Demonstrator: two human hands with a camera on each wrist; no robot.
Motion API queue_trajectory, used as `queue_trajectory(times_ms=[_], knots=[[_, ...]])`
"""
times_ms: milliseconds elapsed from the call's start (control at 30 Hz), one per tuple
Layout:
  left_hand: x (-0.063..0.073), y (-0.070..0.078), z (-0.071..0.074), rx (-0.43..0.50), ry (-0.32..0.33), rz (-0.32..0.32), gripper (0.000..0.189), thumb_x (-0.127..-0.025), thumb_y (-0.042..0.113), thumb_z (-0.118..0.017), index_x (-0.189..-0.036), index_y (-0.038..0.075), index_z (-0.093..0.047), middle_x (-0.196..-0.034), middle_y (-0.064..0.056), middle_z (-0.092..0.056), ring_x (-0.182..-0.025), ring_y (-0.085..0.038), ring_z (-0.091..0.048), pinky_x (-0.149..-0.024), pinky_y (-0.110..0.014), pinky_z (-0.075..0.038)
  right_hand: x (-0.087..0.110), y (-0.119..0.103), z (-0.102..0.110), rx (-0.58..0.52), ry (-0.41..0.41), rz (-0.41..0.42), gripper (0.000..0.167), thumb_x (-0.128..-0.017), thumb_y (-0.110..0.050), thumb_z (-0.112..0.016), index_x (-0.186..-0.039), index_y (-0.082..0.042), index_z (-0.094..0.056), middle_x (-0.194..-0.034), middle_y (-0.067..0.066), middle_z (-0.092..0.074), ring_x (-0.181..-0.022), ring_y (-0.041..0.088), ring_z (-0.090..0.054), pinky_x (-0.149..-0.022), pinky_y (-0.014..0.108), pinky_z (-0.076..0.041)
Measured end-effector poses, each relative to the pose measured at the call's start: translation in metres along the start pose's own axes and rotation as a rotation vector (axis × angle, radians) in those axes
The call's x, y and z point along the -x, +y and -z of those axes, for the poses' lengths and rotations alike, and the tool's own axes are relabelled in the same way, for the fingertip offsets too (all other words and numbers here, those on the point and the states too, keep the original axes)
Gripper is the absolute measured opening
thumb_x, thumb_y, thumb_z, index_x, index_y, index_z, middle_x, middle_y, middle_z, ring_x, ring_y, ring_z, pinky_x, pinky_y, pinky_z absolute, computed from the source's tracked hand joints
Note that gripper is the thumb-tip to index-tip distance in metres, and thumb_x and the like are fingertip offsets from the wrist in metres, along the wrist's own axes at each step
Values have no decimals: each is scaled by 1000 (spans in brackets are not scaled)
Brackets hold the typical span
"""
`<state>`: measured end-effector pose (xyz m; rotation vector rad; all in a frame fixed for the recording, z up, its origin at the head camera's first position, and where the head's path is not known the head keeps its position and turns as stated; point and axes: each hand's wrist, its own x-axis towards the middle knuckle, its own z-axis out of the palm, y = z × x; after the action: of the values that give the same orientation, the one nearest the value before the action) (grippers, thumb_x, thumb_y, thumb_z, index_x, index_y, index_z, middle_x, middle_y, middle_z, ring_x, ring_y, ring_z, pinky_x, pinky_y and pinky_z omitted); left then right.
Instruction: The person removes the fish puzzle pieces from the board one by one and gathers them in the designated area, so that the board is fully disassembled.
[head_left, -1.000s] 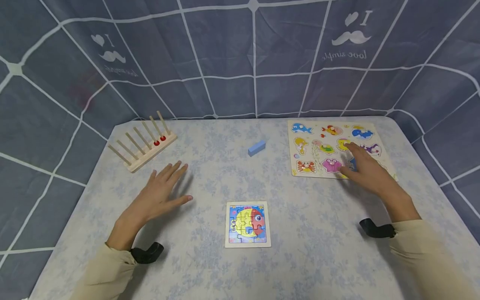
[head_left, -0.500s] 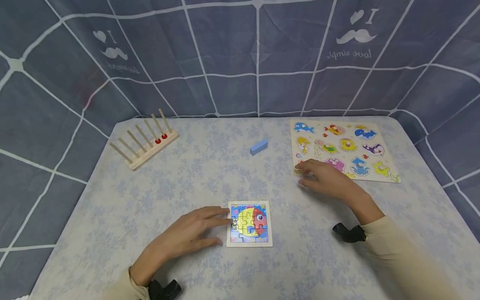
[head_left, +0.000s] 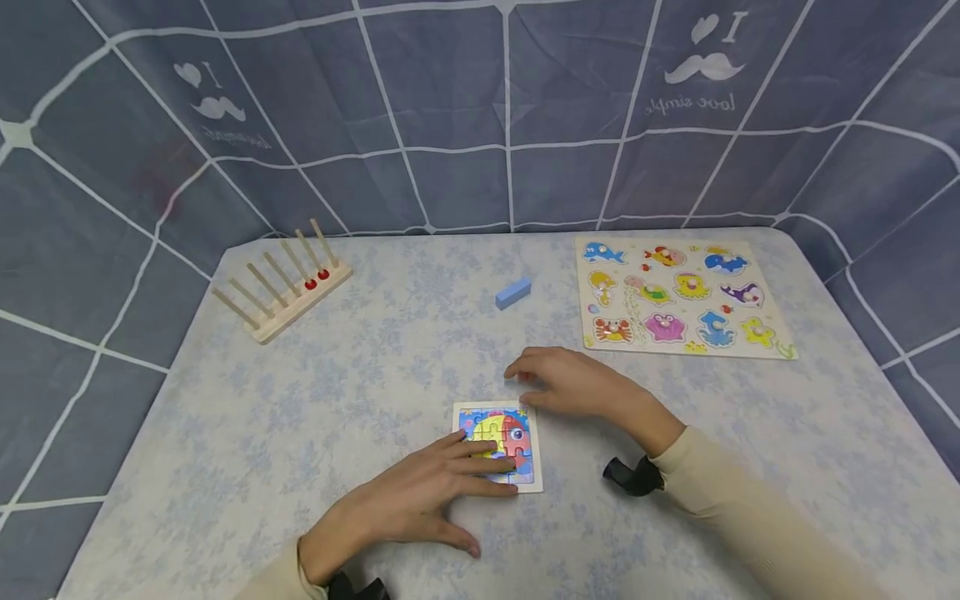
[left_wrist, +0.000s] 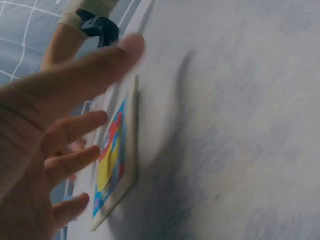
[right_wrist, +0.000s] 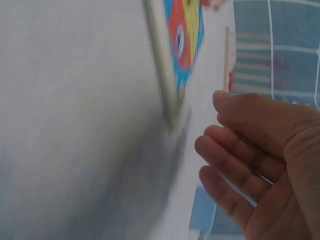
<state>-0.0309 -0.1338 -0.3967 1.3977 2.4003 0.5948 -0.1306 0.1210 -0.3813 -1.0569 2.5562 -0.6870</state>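
Note:
A small framed jigsaw puzzle (head_left: 522, 423) with a yellow and red fish picture lies flat on the table. Over its lower left part my left hand (head_left: 431, 492) spreads its fingers, hiding some of the pieces. In the left wrist view, those extended fingers overlap the puzzle (left_wrist: 114, 150), with the thumb held apart. My right hand (head_left: 577, 383) is just beyond the puzzle's upper right corner, fingers loosely bent and nothing between them. The right wrist view shows its thumb and fingers apart, beside the puzzle frame (right_wrist: 162, 60).
At the back left stands a wooden peg rack (head_left: 300, 308) with red beads on two pegs. A blue block (head_left: 513, 293) lies in the back middle. A sea-animal peg puzzle board (head_left: 693, 312) occupies the back right. Grey checked curtain (head_left: 450, 100) surrounds the table.
My left hand has moved right and toward me, from open table to over the jigsaw puzzle. My right hand has left the sea-animal board, moving left and nearer to the puzzle's corner.

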Motion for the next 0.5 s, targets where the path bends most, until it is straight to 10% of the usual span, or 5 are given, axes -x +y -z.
queue_trajectory(times_ms=[500], knots=[[-15,-1,-17,-195,13,-78,67,-78,60,-70,-138,31,-60,-153,7,-41,-147,-22,-24,-117,-44,-22,-33,-34,-28,65,-139,104,28,-91,-19,-70,-118,-16,-69,-110,-5,-61,-91,7,-55,-82,29,-49]])
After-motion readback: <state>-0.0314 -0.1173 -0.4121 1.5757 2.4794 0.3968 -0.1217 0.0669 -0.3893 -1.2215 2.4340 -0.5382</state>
